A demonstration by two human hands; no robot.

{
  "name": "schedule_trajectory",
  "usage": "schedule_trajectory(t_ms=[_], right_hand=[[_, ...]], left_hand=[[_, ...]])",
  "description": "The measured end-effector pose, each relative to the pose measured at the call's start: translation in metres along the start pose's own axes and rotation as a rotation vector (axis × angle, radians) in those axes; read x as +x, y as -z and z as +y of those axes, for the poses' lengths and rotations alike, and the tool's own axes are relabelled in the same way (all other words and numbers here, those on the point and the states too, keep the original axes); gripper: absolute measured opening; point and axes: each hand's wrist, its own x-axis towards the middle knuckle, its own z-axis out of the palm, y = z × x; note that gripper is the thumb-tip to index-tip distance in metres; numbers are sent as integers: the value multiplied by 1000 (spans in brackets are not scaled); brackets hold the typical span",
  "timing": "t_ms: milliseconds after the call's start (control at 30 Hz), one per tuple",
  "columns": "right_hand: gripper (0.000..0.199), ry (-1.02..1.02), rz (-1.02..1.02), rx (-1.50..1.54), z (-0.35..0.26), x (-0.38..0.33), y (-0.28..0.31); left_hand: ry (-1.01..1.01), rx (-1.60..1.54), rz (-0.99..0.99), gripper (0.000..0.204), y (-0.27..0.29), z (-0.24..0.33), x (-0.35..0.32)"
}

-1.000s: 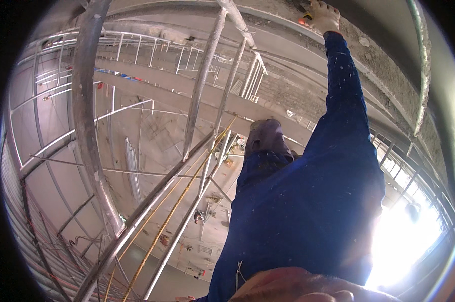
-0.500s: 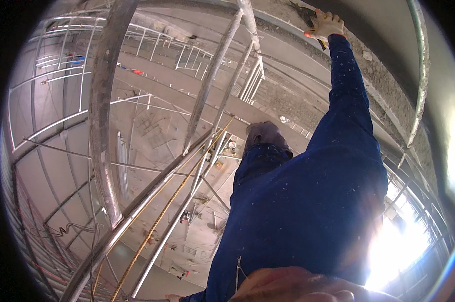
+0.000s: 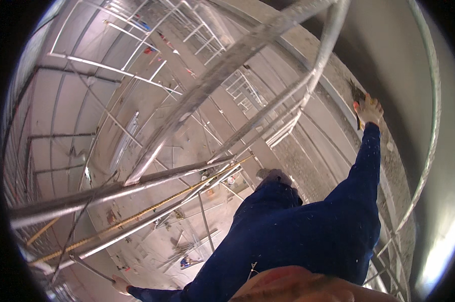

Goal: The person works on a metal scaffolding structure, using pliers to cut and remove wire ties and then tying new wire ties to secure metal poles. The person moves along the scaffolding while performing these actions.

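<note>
My right hand point(image 3: 370, 110), in a pale glove with some orange at the fingers, is stretched out to the upper right. It is closed on a trowel-like hand tool point(image 3: 357, 91) with a dark, flat head and a black-and-yellow end. The tool lies against a rough grey concrete ledge point(image 3: 345, 75) beside a smooth wall; its exact kind is hard to make out. Low at the left, my left hand point(image 3: 120, 285) grips the end part of a thin metal scaffold tube point(image 3: 94, 269). Its fingers are small and partly hidden.
Thick scaffold tubes point(image 3: 207, 85) cross in front of me, and a curved pipe point(image 3: 435, 100) runs along the right. A yellow rope point(image 3: 152, 214) follows a rail. Far below lies a floor point(image 3: 152, 201) with scattered materials, several metal bars and a person point(image 3: 188, 261).
My view has turned, so the scaffold tubes appear tilted differently. My right hand and its tool now show farther right and lower; more of my left hand and its tube is visible.
</note>
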Motion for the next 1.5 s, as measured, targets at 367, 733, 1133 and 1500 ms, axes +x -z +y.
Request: schedule_trajectory(t_ms=[367,733,1133,1500], right_hand=[[70,105,370,276,-88,-25,22],[10,2241,-198,1170,-376,-418,180],[82,1051,823,2215,-397,-392,504],[31,996,1053,2284,-283,-365,653]], left_hand=[[-41,-106,123,71,2,-33,12],[-92,-133,206,59,13,14,-37],[-127,-158,230,56,29,16,-60],[-142,-164,247,55,20,17,-54]])
